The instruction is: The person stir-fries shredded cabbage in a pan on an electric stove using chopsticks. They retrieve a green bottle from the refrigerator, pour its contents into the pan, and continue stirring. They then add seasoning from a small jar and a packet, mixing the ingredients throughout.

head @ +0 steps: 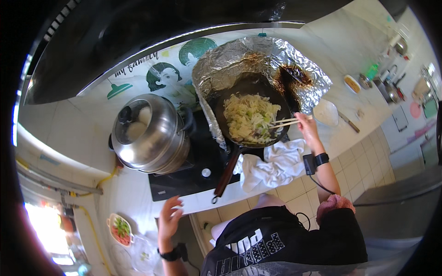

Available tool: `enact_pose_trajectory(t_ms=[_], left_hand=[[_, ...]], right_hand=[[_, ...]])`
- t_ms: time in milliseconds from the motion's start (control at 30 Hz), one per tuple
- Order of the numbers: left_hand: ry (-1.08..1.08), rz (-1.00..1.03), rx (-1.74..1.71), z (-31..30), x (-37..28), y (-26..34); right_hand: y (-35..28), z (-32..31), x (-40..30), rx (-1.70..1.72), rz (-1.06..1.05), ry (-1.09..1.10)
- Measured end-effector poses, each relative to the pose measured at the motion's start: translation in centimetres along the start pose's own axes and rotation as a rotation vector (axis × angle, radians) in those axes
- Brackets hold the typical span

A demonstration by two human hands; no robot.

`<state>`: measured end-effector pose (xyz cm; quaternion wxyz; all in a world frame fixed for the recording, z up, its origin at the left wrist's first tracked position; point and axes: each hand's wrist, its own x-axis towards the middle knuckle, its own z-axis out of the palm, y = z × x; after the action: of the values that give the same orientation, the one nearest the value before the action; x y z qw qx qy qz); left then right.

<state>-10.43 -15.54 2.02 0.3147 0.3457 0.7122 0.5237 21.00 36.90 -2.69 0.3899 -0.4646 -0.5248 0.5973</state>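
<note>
My right hand (pixel 307 129) grips a pair of wooden chopsticks (pixel 287 122). Their tips touch the right side of a heap of shredded cabbage (pixel 249 115), pale with bits of green, in a dark frying pan (pixel 238 86). The pan sits on a black glass gas hob (pixel 197 145), its brown handle (pixel 227 176) pointing towards me. Crumpled foil (pixel 228 65) screens the pan's back and sides and is stained brown at the right. Just off the hob's front edge, my left hand (pixel 169 215) is raised with its fingers apart and holds nothing.
A lidded steel steamer (pixel 155 134) with round pale food inside stands left of the pan. A white cloth (pixel 276 164) lies at the counter's front edge. Right are a white bowl (pixel 325 113) and a knife (pixel 349 122); lower left, a dish of chopped vegetables (pixel 121 229). A range hood (pixel 172 20) overhangs.
</note>
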Motion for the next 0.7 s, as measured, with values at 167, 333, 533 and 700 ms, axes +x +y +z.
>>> enact_pose_trajectory(t_ms=[167, 333, 533, 700], left_hand=[[-0.040, -0.017, 0.398, 12.4, 4.8, 3.4], [0.167, 0.000, 0.673, 16.8, 5.5, 3.4], [0.351, -0.042, 0.805, 18.0, 6.5, 1.8], [0.377, -0.106, 0.764, 18.0, 6.3, 2.1]], right_hand=[[-4.4, 3.0, 1.1, -0.627, -0.242, -0.461], [-10.3, 0.9, 0.4, -0.592, -0.565, -0.811], [-4.0, 5.9, 1.8, -0.735, -1.185, -1.228], [-1.4, 6.6, 5.8, -0.975, -1.462, -1.123]])
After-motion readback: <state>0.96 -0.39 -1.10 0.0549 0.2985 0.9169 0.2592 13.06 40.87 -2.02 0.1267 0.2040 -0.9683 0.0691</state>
